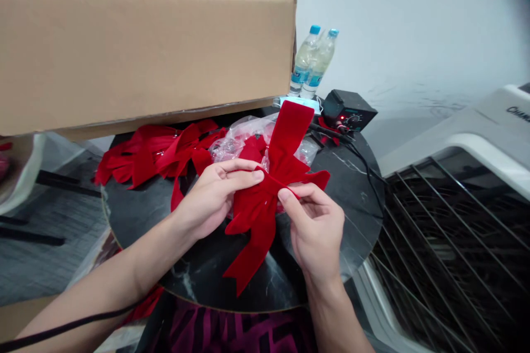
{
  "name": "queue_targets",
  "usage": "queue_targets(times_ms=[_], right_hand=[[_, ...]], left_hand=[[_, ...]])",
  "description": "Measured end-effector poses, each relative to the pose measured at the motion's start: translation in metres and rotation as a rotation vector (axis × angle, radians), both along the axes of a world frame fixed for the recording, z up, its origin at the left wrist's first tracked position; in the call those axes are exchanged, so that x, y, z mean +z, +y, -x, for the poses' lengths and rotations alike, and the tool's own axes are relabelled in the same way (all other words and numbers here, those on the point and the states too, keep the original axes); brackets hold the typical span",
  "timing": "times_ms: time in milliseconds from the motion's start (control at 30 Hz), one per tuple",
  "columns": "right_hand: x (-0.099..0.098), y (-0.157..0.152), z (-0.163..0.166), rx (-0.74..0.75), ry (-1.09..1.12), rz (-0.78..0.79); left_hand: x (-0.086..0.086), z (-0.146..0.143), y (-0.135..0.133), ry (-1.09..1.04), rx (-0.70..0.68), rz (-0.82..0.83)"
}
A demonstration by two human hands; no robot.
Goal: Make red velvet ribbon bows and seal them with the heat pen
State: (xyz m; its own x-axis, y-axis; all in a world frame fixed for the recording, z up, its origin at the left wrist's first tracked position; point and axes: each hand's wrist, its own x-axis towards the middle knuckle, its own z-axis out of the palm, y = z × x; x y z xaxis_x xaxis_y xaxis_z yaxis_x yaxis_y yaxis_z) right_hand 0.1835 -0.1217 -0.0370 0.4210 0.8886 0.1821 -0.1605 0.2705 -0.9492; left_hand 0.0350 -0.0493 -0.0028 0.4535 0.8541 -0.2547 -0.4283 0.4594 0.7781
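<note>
A red velvet ribbon bow (265, 204) hangs above a round black marble table (356, 215). My left hand (215, 196) pinches the bow's centre from the left, fingers stretched across the knot. My right hand (317, 226) grips the same centre from the right with thumb and forefinger. One tail points up toward the bottles, another hangs down toward me. Behind the bow lies a crumpled clear plastic bag (244, 140) with more red ribbon in it.
A heap of red bows (153, 157) lies at the table's back left under a large cardboard box (144, 49). Two water bottles (312, 60) and a small black control box (348, 110) with a cable stand behind. A white appliance with wire grille (455, 215) is at right.
</note>
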Motion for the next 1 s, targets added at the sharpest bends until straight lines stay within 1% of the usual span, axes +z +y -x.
queue_targets(times_ms=[133, 200, 267, 367, 467, 533, 600, 700, 800, 900, 1000], right_hand=[[0.001, 0.000, -0.005, -0.002, -0.071, -0.013], [0.005, -0.001, -0.007, -0.008, -0.122, -0.027], [0.010, -0.002, -0.008, -0.017, -0.174, -0.040], [0.016, -0.004, -0.009, -0.036, -0.250, -0.045], [0.018, -0.005, -0.009, -0.077, -0.325, -0.035], [0.018, -0.006, -0.008, -0.110, -0.368, -0.031], [0.018, -0.006, -0.008, -0.110, -0.398, -0.034], [0.021, -0.008, -0.010, -0.048, -0.438, -0.047], [0.025, -0.013, -0.014, -0.019, -0.509, -0.057], [0.025, -0.017, -0.016, -0.049, -0.675, -0.117], [0.023, -0.017, -0.018, -0.157, -0.904, -0.254]], left_hand=[[-0.002, 0.002, 0.003, -0.099, -0.139, 0.003], [-0.003, 0.002, 0.004, -0.128, -0.186, -0.010], [-0.006, 0.001, 0.005, -0.113, -0.215, -0.027], [-0.009, 0.000, 0.004, -0.030, -0.166, -0.120], [-0.010, 0.001, 0.001, 0.125, -0.102, -0.238], [-0.008, 0.003, -0.004, 0.220, -0.083, -0.280], [-0.005, 0.005, -0.008, 0.284, -0.066, -0.296], [-0.004, 0.007, -0.011, 0.313, -0.031, -0.326], [-0.005, 0.008, -0.010, 0.253, -0.008, -0.387], [-0.006, 0.007, -0.008, 0.231, -0.017, -0.399], [-0.005, 0.007, -0.008, 0.331, 0.033, -0.472]])
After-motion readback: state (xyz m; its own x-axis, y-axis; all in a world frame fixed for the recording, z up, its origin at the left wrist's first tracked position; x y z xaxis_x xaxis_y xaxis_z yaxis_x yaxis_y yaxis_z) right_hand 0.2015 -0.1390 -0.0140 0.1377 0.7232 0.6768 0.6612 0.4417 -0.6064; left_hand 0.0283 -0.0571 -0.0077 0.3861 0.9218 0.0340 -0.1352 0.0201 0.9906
